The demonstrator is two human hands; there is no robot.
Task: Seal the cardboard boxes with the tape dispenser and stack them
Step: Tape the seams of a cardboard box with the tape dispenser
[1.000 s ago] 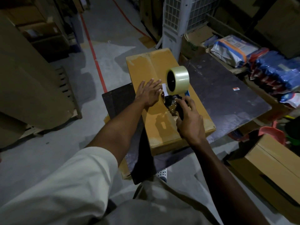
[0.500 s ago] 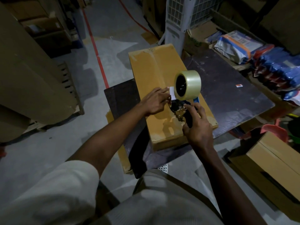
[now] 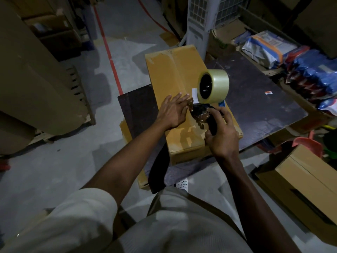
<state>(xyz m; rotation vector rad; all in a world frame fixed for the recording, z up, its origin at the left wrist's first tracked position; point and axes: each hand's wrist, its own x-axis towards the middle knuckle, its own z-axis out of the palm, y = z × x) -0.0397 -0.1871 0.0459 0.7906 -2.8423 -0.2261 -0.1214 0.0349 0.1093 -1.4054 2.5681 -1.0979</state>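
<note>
At bench left edge: box, stiff, prob. light. Right grip wrapped round tape dispenser handle, just above box top; left grip flat on lid. Take dispenser by handle, avoid blade.

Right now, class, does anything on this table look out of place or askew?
Yes: the far end of the cardboard box juts past the far edge of the dark table, hanging over the floor. Nothing else stands out.
</note>
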